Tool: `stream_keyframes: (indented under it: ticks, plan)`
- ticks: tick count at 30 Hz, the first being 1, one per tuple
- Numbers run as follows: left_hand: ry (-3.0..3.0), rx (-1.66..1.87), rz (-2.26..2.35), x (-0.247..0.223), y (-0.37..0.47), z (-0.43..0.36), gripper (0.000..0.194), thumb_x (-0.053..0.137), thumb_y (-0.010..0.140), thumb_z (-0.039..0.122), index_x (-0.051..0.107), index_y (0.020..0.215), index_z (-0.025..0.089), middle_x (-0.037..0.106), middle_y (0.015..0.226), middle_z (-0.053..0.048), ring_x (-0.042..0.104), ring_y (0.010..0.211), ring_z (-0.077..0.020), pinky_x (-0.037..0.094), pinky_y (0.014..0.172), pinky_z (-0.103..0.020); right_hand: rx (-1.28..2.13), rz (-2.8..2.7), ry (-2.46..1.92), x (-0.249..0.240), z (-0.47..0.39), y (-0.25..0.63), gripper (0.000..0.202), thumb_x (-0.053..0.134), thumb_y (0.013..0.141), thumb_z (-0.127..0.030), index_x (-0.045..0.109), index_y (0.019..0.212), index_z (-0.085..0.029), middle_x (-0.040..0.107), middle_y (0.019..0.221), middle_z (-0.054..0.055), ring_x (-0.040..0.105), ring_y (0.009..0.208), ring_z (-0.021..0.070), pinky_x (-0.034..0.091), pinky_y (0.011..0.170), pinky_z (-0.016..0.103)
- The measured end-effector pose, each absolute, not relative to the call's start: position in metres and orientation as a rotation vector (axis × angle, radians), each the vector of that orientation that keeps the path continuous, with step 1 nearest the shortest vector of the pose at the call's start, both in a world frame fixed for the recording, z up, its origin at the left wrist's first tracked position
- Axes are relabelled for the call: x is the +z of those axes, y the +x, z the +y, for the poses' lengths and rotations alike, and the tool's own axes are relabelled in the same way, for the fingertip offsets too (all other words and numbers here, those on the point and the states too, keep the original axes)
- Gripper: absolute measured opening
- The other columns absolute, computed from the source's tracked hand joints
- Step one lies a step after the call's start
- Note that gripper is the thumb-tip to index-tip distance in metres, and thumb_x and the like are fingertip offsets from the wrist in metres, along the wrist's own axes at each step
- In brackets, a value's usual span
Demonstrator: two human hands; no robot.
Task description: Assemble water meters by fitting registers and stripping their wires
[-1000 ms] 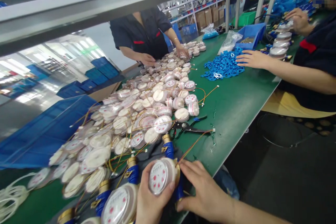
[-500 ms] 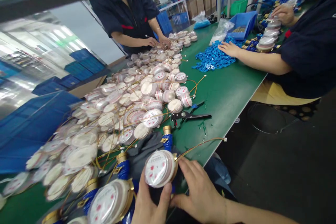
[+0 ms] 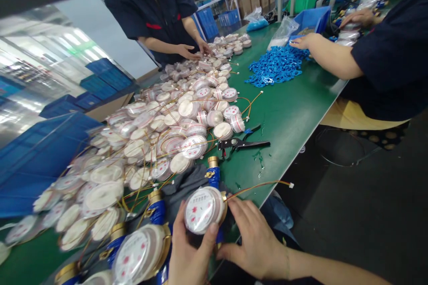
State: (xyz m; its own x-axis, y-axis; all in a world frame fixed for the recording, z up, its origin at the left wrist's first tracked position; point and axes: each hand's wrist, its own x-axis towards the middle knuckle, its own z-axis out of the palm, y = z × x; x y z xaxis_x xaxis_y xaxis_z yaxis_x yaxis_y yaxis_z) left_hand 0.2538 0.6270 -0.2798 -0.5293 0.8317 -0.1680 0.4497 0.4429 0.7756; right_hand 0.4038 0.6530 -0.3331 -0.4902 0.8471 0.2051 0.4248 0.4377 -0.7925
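Note:
Directly before me is a water meter (image 3: 200,210) with a round white dial under clear wrap and a blue body with a brass end. My left hand (image 3: 192,251) is closed round the dial part, thumb and fingers on opposite sides. Against its right side, my right hand (image 3: 256,242) has bent fingers by the brass collar and the thumb near the lower blue pipe. A thin wire (image 3: 257,185) with a white plug runs out from the collar past the table edge. To the left stands another water meter (image 3: 135,254), with more partly cut off beside it.
A big heap of wrapped dial units (image 3: 160,129) spreads over the green table (image 3: 287,113). Black cutting pliers (image 3: 242,144) lie beyond my meter. Further off are blue plastic pieces (image 3: 274,67) and a blue bin (image 3: 312,20). One person stands across the table; another sits at right.
My hands keep nearly the same hold; the meter's wire end has shifted slightly right. The seated person's near hand has moved up and back over the blue pieces. The standing person's hands moved slightly.

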Motion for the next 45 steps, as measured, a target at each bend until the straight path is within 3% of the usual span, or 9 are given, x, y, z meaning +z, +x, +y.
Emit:
stream_keyframes:
  ticks: [6,9,16,22,28,31,35,40,45]
  plan:
    - [0.921,1.125,1.995,-0.292,0.265,0.637,0.085,0.072,0.069,0.041,0.025,0.139,0.029,0.042,0.138,-0.008,0.04,0.126,-0.0293,0.026,0.109,-0.051,0.927,-2.098,-1.038,-0.331,0.655,0.403,0.077,0.058,0.08,-0.049,0.025,0.135,-0.005,0.045,0.133,0.021,0.045,0.12,0.033,0.043,0.097,0.05]
    - [1.032,1.158,2.046,-0.292,0.263,0.638,0.087,0.074,0.064,0.041,0.029,0.137,0.029,0.037,0.142,-0.008,0.037,0.128,-0.032,0.024,0.109,-0.053,0.921,-2.097,-1.026,-0.33,0.657,0.403,0.076,0.058,0.08,-0.049,0.027,0.134,-0.004,0.045,0.132,0.022,0.045,0.119,0.0326,0.044,0.097,0.05]
    - [1.103,1.078,2.082,-0.294,0.256,0.638,0.079,0.075,0.061,0.045,0.038,0.129,0.024,0.054,0.122,-0.01,0.052,0.112,-0.0307,0.041,0.098,-0.049,0.903,-2.123,-1.049,-0.334,0.656,0.403,0.075,0.056,0.081,-0.048,0.029,0.133,0.0,0.044,0.133,0.023,0.044,0.121,0.0325,0.042,0.099,0.05]
    - [1.132,1.056,2.148,-0.295,0.261,0.641,0.077,0.071,0.063,0.048,0.038,0.127,0.019,0.053,0.122,-0.014,0.052,0.111,-0.033,0.039,0.098,-0.054,0.932,-2.156,-1.019,-0.326,0.656,0.406,0.08,0.058,0.08,-0.05,0.033,0.131,0.005,0.043,0.133,0.025,0.043,0.121,0.0353,0.042,0.097,0.05]
    - [1.086,1.067,2.098,-0.295,0.261,0.64,0.081,0.071,0.062,0.048,0.035,0.13,0.021,0.053,0.124,-0.012,0.052,0.112,-0.0326,0.04,0.099,-0.052,0.92,-2.034,-1.042,-0.281,0.718,0.44,0.023,0.042,0.094,-0.028,0.057,0.11,-0.02,0.065,0.102,0.002,0.058,0.093,0.014,0.046,0.087,0.026]
    - [1.119,1.077,2.07,-0.295,0.259,0.637,0.081,0.07,0.064,0.048,0.033,0.132,0.022,0.05,0.128,-0.012,0.05,0.115,-0.0311,0.04,0.1,-0.049,0.558,-2.251,-1.327,-0.287,0.778,0.441,0.029,0.041,0.094,-0.026,0.05,0.12,-0.017,0.059,0.113,0.008,0.052,0.103,0.019,0.042,0.092,0.032]
    - [1.106,1.067,2.0,-0.296,0.254,0.634,0.083,0.068,0.067,0.049,0.027,0.135,0.025,0.051,0.128,-0.01,0.05,0.115,-0.0293,0.04,0.1,-0.05,0.352,-2.559,-1.477,-0.316,0.829,0.419,0.043,0.061,0.083,-0.029,0.05,0.123,-0.015,0.058,0.104,0.014,0.051,0.098,0.0287,0.045,0.081,0.042]
    - [1.11,1.079,1.944,-0.296,0.251,0.633,0.082,0.068,0.068,0.047,0.026,0.135,0.025,0.049,0.129,-0.009,0.048,0.117,-0.0282,0.035,0.103,-0.05,0.311,-2.647,-1.369,-0.314,0.823,0.411,0.031,0.05,0.088,-0.02,0.052,0.12,-0.018,0.059,0.096,0.013,0.055,0.087,0.0258,0.047,0.076,0.039]
    - [1.089,1.105,1.917,-0.293,0.255,0.634,0.076,0.068,0.069,0.047,0.03,0.132,0.025,0.05,0.129,-0.009,0.049,0.116,-0.0276,0.038,0.102,-0.048,0.495,-2.337,-1.295,-0.267,0.802,0.438,0.048,0.049,0.09,-0.035,0.038,0.133,-0.016,0.059,0.106,0.011,0.057,0.094,0.0219,0.047,0.083,0.033]
